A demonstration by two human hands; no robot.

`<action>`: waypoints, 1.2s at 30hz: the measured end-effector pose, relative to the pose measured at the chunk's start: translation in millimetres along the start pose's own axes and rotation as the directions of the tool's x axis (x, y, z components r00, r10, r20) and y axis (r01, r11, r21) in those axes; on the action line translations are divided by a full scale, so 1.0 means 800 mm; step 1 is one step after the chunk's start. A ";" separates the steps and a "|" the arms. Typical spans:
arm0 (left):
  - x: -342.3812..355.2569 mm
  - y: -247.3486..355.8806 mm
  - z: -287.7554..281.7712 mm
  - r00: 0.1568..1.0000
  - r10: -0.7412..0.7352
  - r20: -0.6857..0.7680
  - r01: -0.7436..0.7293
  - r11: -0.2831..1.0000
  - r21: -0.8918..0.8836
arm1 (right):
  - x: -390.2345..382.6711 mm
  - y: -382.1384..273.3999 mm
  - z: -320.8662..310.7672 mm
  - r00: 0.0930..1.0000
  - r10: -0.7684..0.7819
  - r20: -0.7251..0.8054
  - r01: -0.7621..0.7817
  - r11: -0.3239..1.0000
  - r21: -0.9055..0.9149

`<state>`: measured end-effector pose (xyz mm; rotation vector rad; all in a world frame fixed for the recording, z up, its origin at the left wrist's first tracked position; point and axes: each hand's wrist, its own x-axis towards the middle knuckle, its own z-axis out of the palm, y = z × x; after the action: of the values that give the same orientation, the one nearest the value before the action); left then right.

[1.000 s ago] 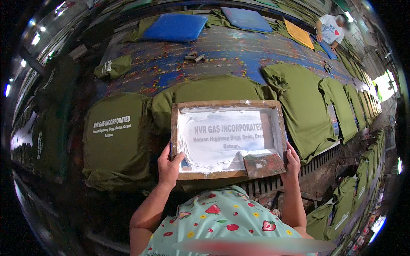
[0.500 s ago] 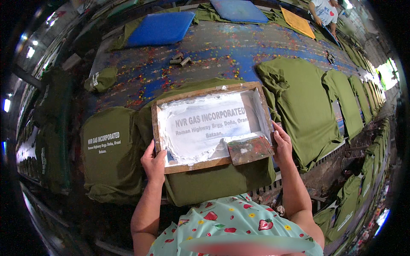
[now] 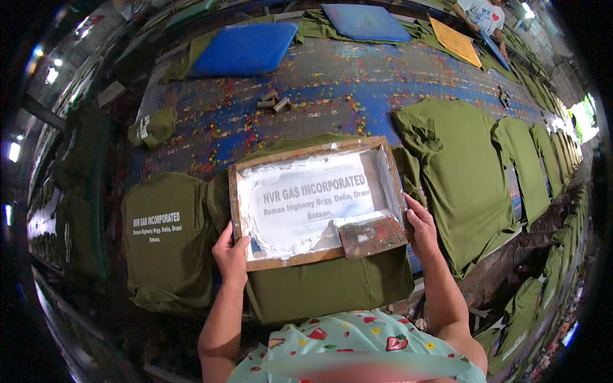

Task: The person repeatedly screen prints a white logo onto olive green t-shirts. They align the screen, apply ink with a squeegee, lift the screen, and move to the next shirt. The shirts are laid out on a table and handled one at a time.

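A wood-framed printing screen [image 3: 300, 263] is gripped at both ends, over an olive green shirt [image 3: 332, 287]. My left hand [image 3: 231, 254] is closed on its lower left corner, and my right hand [image 3: 421, 223] on its right side. White ink [image 3: 255, 185] is smeared thickly along the inside of the frame, around dark lettering on the mesh. A paint-stained squeegee [image 3: 371, 236] rests in the lower right corner of the screen, its lower edge overlapping the frame. Whether the frame touches the shirt beneath cannot be told.
Left lies an olive shirt [image 3: 166, 255] with white print; plain olive shirts [image 3: 469, 185] lie right. Beyond are a paint-speckled table [image 3: 319, 76], small grey blocks [image 3: 274, 102], a bundled green cloth [image 3: 153, 127], blue boards [image 3: 246, 50] and a yellow board [image 3: 454, 39]. Another person [image 3: 482, 19] stands far right.
The whole scene sits slightly lower in the picture. Both hands keep hold of the screen, with the squeegee still resting in its corner.
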<state>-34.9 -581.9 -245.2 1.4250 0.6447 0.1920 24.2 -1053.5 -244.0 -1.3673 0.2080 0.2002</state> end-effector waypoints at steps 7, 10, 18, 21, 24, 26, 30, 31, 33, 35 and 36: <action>0.001 0.002 0.003 1.000 0.029 0.005 -0.028 0.999 -0.043 | -0.003 -0.001 0.005 1.000 0.026 -0.013 -0.025 0.998 0.051; -0.001 0.005 0.002 0.998 0.042 0.036 -0.041 0.998 -0.046 | -0.005 -0.003 0.005 0.996 0.080 -0.033 -0.076 0.993 0.085; 0.001 0.000 0.000 1.000 0.021 0.021 -0.021 0.999 -0.032 | 0.000 -0.004 0.005 0.999 0.040 -0.018 -0.038 0.995 0.089; 0.005 -0.004 0.001 0.999 0.044 0.019 -0.043 0.998 -0.039 | 0.000 -0.006 0.008 0.997 0.056 -0.044 -0.052 0.996 0.075; 0.006 -0.004 0.001 0.999 0.037 0.017 -0.036 0.998 -0.057 | 0.001 -0.008 0.011 0.996 0.062 -0.069 -0.060 0.998 0.034; 0.004 -0.001 0.002 1.000 0.009 0.011 -0.009 0.999 -0.048 | 0.001 -0.008 0.011 0.996 0.062 -0.064 -0.059 0.997 0.045; 0.004 0.007 0.005 0.999 0.009 0.048 -0.004 0.995 -0.098 | 0.004 -0.004 0.009 0.996 0.045 -0.074 -0.043 0.999 0.029; 0.004 0.008 0.005 0.999 -0.001 0.040 0.004 0.996 -0.090 | 0.004 -0.003 0.007 0.996 0.059 -0.062 -0.055 0.997 0.053; 0.004 0.009 0.006 0.999 0.007 0.046 -0.003 0.995 -0.102 | 0.005 -0.002 0.006 0.995 0.074 -0.063 -0.069 0.995 0.075; 0.005 0.008 0.005 0.999 0.005 0.032 -0.001 0.995 -0.099 | 0.006 -0.002 0.005 0.997 0.058 -0.048 -0.055 0.996 0.068; 0.005 0.007 0.004 1.000 -0.001 0.025 0.004 0.996 -0.094 | 0.005 -0.003 0.005 0.995 0.071 -0.072 -0.067 0.996 0.060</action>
<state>-28.2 -581.9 -240.8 1.3336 0.6090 0.1997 28.8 -1049.5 -242.4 -1.3123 0.3208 0.2000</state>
